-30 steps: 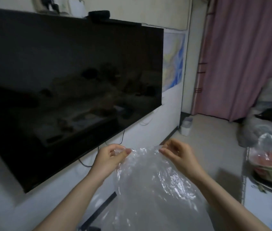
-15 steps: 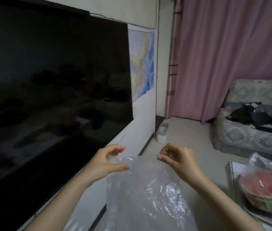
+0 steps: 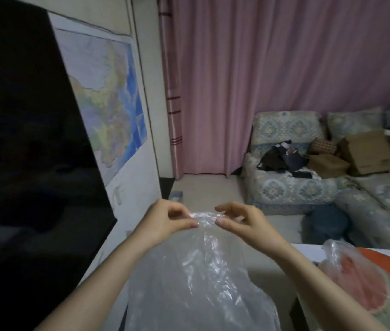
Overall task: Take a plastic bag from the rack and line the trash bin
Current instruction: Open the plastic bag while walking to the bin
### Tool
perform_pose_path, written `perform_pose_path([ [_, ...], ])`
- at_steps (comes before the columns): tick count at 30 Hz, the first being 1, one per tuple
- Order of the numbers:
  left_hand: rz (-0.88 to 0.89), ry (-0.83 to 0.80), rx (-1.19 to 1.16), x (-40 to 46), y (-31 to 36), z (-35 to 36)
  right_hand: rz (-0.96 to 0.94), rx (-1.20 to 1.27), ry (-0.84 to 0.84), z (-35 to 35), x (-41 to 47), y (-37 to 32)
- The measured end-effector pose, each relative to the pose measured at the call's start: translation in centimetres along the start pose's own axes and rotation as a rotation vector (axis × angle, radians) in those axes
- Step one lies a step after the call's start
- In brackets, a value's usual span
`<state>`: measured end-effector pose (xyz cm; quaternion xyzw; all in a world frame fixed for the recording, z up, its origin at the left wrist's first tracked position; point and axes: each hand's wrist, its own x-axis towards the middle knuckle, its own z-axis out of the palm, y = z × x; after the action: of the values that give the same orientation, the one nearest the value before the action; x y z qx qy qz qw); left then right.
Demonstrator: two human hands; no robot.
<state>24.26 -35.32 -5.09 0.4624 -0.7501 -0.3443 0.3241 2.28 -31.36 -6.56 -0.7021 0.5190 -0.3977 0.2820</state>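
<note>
A clear plastic bag (image 3: 194,278) hangs in front of me, crinkled and shiny. My left hand (image 3: 165,223) pinches its top edge on the left. My right hand (image 3: 241,223) pinches the same edge on the right, thumb and fingers close to the left hand's. The small white trash bin (image 3: 177,195) stands on the floor by the wall corner, just beyond my left hand and mostly hidden behind it.
A large dark TV (image 3: 21,163) fills the left wall, with a map (image 3: 110,99) beside it. Pink curtains (image 3: 272,80) hang ahead. A patterned sofa (image 3: 296,177) holds clothes and boxes. A bagged watermelon half (image 3: 356,280) sits on a white table (image 3: 308,252) at right.
My view has swung right, away from the TV toward the curtains and sofa. My hands have come closer together on the bag's top edge, bunching it.
</note>
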Motion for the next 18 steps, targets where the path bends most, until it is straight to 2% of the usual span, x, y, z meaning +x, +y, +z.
perform_pose_path([
  [4,0.013,-0.019,0.002,7.6,-2.5,-0.7,0.096,0.034,-0.038,-2.3,6.3,4.5],
  [10,-0.006,0.020,0.028,20.4,-6.3,-0.5,0.113,0.308,0.002,-5.2,17.5,11.7],
  [18,-0.072,0.057,0.063,39.0,-9.3,0.2,0.084,0.278,0.147,-11.3,35.8,19.9],
])
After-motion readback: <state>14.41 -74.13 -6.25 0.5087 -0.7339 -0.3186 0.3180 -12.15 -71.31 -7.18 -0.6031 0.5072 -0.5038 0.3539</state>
